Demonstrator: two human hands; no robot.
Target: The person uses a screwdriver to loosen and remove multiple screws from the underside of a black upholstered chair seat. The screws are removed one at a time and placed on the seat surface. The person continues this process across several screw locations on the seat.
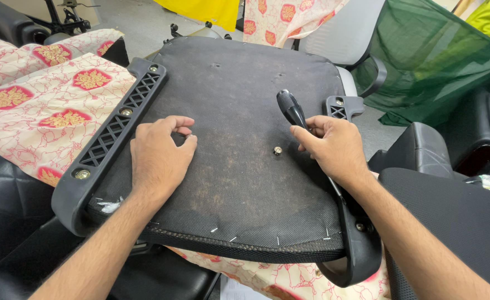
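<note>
Seat base: an upturned office-chair seat (239, 166), its underside covered in worn black fabric stapled along the near edge, lies flat and fills the middle of the view, resting on patterned cloth and black chair parts.
Screwdriver: a black-handled screwdriver (291, 108) sits over the right half of the seat base, handle tilted up and away, shaft hidden by the fingers.
Right hand: the right hand (331, 147) is closed around the screwdriver just below the handle, near the right edge of the seat.
Left hand: the left hand (159, 153) lies palm down on the fabric left of centre; fingers curled loosely, thumb and forefinger pinched near a small item too small to make out. Whether it holds anything cannot be told.
Bolt: one brass-coloured bolt head (278, 150) sits in the fabric, just left of the right hand's fingertips, apart from them.
Left armrest bracket: a black plastic latticed bracket (109, 139) runs along the seat's left edge, with metal fasteners showing at both ends.
Right armrest bracket: a matching bracket (339, 106) shows beyond the right hand.
Surroundings: cream cloth with red floral medallions (45, 111) to the left; green mesh fabric (434, 61) at upper right; black padded chair parts (450, 216) at lower right.
</note>
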